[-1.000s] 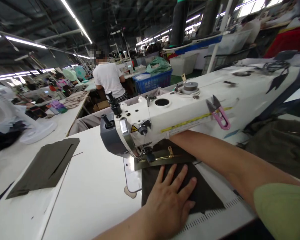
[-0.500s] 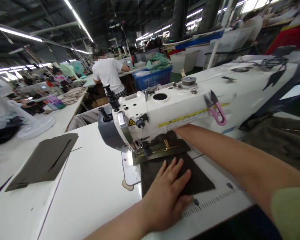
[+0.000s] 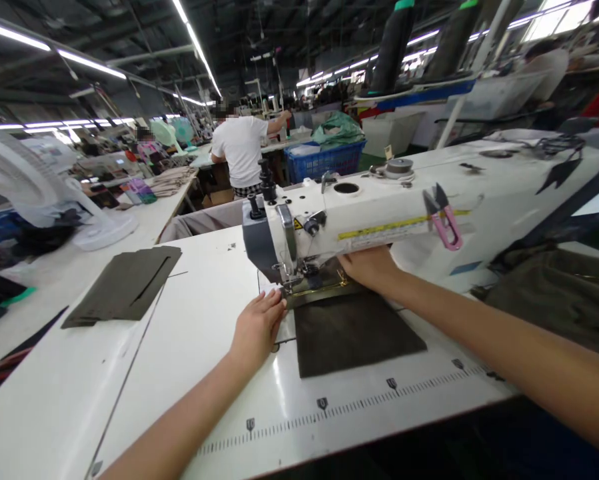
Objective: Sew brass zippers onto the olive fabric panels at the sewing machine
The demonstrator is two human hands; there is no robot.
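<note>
Under the needle of a white sewing machine lies dark olive fabric with a gold zipper, its pull near the right end. A larger flat panel of the olive fabric spreads in front of it on the machine bed. My left hand is left of the presser foot, its fingers together and closed at the left end of the zippered fabric; the thumb is mostly hidden. Reaching beneath the machine arm, my right hand has its fingers curled at the fabric's back right edge, partly hidden.
Pink thread snips hang on the machine arm above my right forearm. A stack of olive panels lies at left, near a white fan. Olive cloth is bunched at right. A person in white works beyond.
My left hand has left the flat panel and moved up and left to the needle area, its spread fingers now together. My right hand shows more from behind the arm. The view has shifted left.
</note>
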